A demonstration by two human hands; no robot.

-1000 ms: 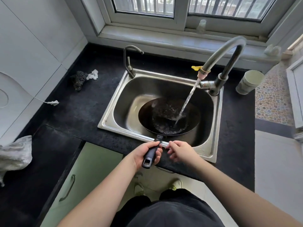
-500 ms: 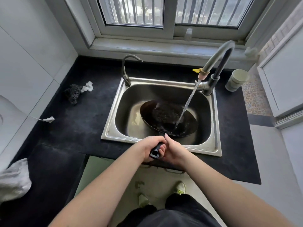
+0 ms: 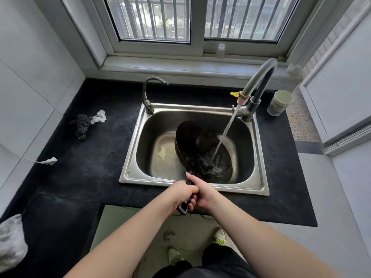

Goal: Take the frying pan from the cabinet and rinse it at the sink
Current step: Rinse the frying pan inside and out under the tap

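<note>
Gripping the handle (image 3: pixel 183 207) together, left hand (image 3: pixel 181 192) and right hand (image 3: pixel 202 194) tilt the frying pan (image 3: pixel 202 151) inside the sink (image 3: pixel 259 185) so the faucet (image 3: pixel 259 81) stream sluices its surface.

The sink (image 3: pixel 259 185) is brushed stainless steel, satin rather than mirror-bright, its basin floor wet and faintly stained. The frying pan (image 3: pixel 190 137) inside it is dark metal with a dull, matt black face — glistening only where water splashes across it — and its handle (image 3: pixel 183 208) looks like smooth black plastic. The tall faucet (image 3: pixel 259 77) is grey metal with a soft sheen; the smaller tap (image 3: pixel 147 93) looks duller. The counter (image 3: pixel 90 173) is black and matt, finely speckled like stone. A scrubber (image 3: pixel 80 125) on it looks coarse, dark and wiry, beside a crumpled white scrap (image 3: pixel 99 116) of cloth or paper. The wall tiles (image 3: pixel 26 97) are smooth, pale, slightly glossy.
</note>
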